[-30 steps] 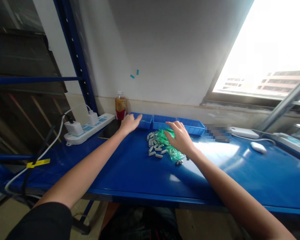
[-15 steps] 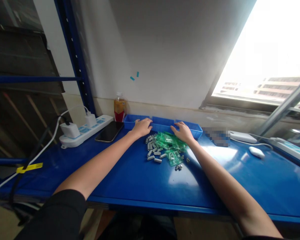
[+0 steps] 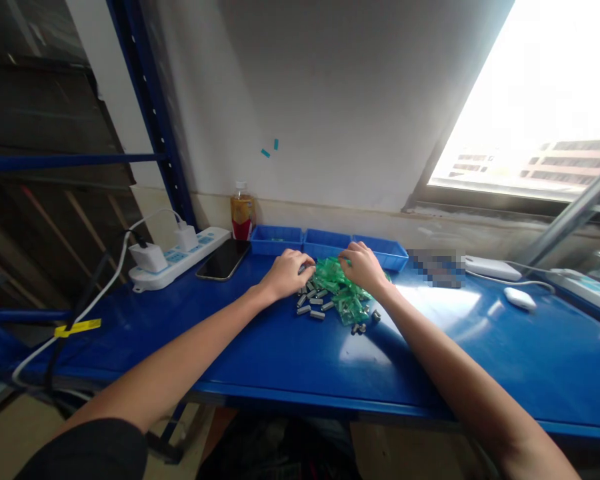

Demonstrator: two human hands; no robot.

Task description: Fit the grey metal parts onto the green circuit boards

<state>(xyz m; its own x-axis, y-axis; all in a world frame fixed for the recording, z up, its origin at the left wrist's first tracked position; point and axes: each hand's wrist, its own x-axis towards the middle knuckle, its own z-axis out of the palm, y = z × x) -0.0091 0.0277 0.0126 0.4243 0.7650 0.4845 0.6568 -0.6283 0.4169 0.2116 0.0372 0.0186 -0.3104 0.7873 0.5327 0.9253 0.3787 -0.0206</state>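
The left hand (image 3: 291,273) has drawn back from the trays to the near left of the pile, its thumb and fingers curled toward each other over the metal pieces (image 3: 316,315). Something dark shows between the fingertips, but I cannot tell whether it is gripped or lies behind them. The right hand (image 3: 364,268) has shifted little: it is over the far part of the green bags (image 3: 353,308), thumb and fingers bent down; whether it pinches a bag is hidden. With both hands now at the pile, the work seems to centre on the pieces and bags rather than on the trays.

Both arms reach forward and inward, the hands near each other but apart, palms mostly down, the wrists low above the surface (image 3: 260,353).

The pieces lie loose left of the bags and in front of them; a few short ones (image 3: 359,329) sit just beside the bags' near edge. Behind the hands stand the left tray (image 3: 275,248), middle tray (image 3: 323,255) and right tray (image 3: 393,259) in a row, something small and greenish in the left one. Farther left are a bottle (image 3: 242,217), a phone (image 3: 223,260) and a power strip (image 3: 153,279).
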